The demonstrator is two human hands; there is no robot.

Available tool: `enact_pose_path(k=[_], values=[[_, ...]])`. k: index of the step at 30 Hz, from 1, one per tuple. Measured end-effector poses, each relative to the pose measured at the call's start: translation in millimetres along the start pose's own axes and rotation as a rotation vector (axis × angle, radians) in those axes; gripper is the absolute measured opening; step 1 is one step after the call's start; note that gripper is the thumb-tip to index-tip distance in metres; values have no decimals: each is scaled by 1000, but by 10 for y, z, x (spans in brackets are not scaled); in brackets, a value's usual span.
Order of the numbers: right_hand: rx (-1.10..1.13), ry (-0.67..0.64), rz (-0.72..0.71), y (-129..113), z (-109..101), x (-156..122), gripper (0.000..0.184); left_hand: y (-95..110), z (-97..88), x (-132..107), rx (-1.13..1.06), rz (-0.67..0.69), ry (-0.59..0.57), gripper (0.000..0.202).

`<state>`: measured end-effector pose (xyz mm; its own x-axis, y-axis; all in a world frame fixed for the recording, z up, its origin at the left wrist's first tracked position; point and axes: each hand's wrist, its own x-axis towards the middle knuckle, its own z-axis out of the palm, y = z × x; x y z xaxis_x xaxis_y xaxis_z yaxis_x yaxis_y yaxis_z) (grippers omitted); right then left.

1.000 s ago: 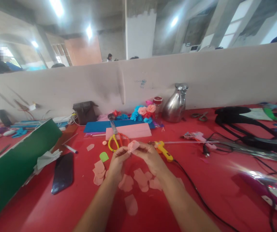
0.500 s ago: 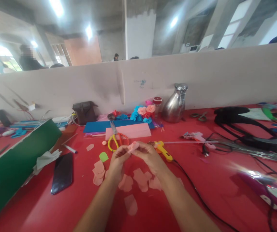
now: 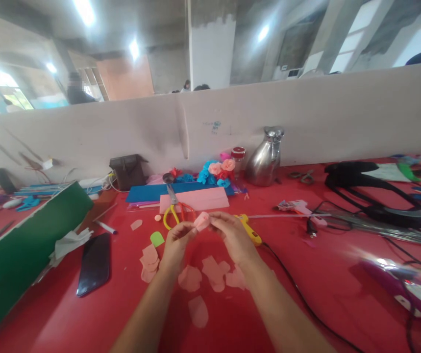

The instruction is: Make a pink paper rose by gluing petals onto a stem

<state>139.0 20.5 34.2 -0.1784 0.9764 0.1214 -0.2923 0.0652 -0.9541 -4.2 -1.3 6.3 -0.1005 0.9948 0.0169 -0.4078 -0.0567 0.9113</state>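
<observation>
head-worn view, looking forward and down, red table [image 3: 66, 328] near, wall [image 3: 306, 117] beyond

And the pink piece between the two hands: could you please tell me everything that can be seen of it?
The pink piece is small and pale, looks like thin paper, and seems curled into a bud-like shape. The left hand pinches its left end; the right hand is at its right side, though whether it grips is unclear. It is held up above the table. Its finer folds are too small to tell.

Hazy glare around ceiling lights [image 3: 84, 12]
</observation>
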Motion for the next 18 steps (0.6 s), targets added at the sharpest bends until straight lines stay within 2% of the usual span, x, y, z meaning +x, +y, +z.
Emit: enact_pose_path(k=[5, 9, 12, 14, 18], values=[[58, 101, -3, 15, -12, 19, 13, -25, -1, 15, -5, 11, 11, 12], [85, 210, 87, 79, -4, 46, 13, -46, -3, 25, -42, 1, 60, 16], [15, 101, 138, 113, 46, 39, 14, -35, 5, 23, -66, 5, 52, 17], [-47, 18, 119, 114, 88, 22, 17, -21, 12, 18, -66, 16, 35, 17], [-86, -9, 71, 87, 139, -7, 20, -8, 15, 16, -45, 39, 27, 15]])
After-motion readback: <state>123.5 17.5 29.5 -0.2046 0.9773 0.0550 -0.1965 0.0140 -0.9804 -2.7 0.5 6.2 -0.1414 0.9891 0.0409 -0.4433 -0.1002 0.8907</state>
